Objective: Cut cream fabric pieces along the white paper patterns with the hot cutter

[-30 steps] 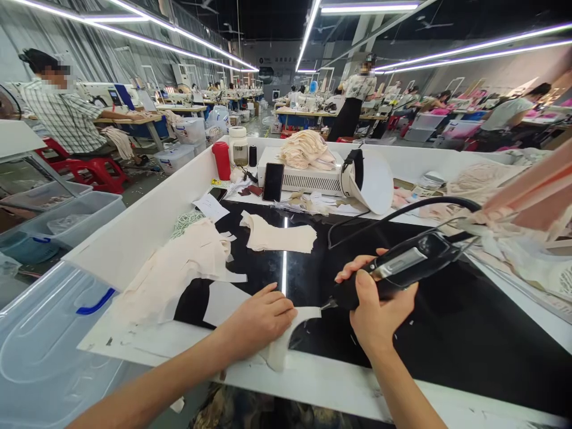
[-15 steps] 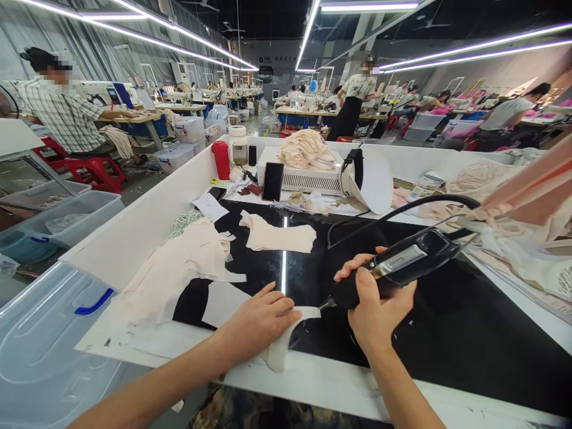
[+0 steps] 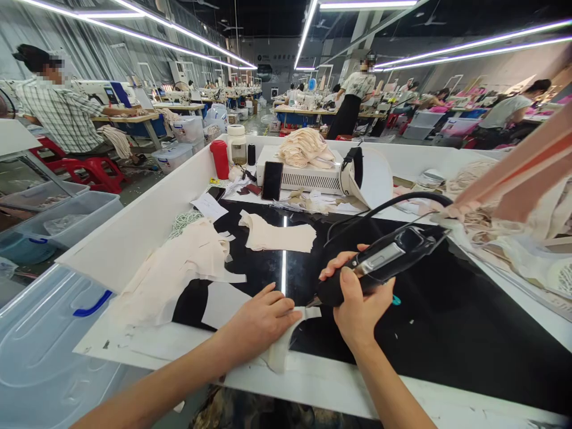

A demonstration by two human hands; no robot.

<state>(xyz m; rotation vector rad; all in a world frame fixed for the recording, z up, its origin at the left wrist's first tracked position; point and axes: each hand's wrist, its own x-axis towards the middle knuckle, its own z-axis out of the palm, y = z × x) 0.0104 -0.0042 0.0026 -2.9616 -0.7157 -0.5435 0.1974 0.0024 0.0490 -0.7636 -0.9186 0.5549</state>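
Note:
My left hand lies flat on a pale cream fabric piece at the front edge of the black work surface, fingers stretched out and pressing it down. In my right hand is a black corded electric cutter, fingers wrapped round its body. Its metal tip touches the fabric just right of my left fingertips. A short end of the fabric shows beyond the tip; I cannot tell whether it is severed. Farther back lies another cream fabric piece. A white sheet is partly under my left forearm.
Left of me is a heap of cream fabric pieces. Along the back stand a red cup, a jar, a phone and a white machine topped with fabric. The cutter's cable arches behind it. Co-workers sit beyond.
My right hand has moved left with the cutter, bringing its tip from the fabric's outer end to near my left fingers. A small teal object now shows behind my right hand. My left hand stays put.

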